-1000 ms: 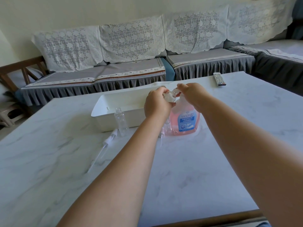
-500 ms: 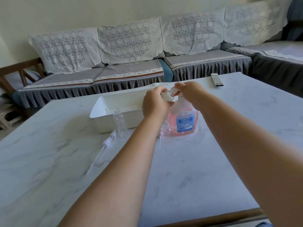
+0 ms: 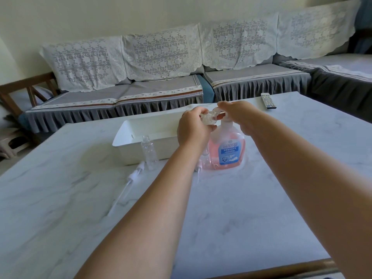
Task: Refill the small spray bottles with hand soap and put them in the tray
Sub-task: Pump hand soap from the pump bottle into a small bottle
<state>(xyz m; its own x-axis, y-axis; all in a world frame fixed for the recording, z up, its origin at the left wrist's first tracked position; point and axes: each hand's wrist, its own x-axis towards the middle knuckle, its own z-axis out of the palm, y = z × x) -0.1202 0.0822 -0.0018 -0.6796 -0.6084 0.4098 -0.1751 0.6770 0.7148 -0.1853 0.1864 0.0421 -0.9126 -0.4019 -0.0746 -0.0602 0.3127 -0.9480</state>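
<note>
Two hands are up over the pink hand soap bottle [image 3: 225, 152] at mid-counter. Left hand [image 3: 193, 129] is wrapped around a small clear spray bottle [image 3: 209, 118], tipped on its side right at the pump. Right hand [image 3: 239, 115] sits on top of the pump head, fingers curled down over it, palm pressing from above. The two hands are close together, almost touching across that little bottle. How much soap is inside the held bottle, I can't tell; it's clear plastic and mostly covered by fingers.

Soap bottle stands upright on the marble counter [image 3: 231, 208], blue label facing us, reading MADDIE HANDWASH. Just behind it and to the left sits the white tray [image 3: 128, 137], long and open. Against the tray's near wall stands a second clear spray bottle [image 3: 149, 152], upright, cap off. On the counter just in front of that bottle lies a white sprayer top [image 3: 134, 174] with its long dip tube trailing toward us. Another sprayer top [image 3: 198, 170] lies by the soap bottle's base, partly hidden behind the left forearm.

Far right edge of the counter, a remote control [image 3: 268, 101]. Beyond it all, a grey sofa [image 3: 157, 91] draped in white lace covers.
</note>
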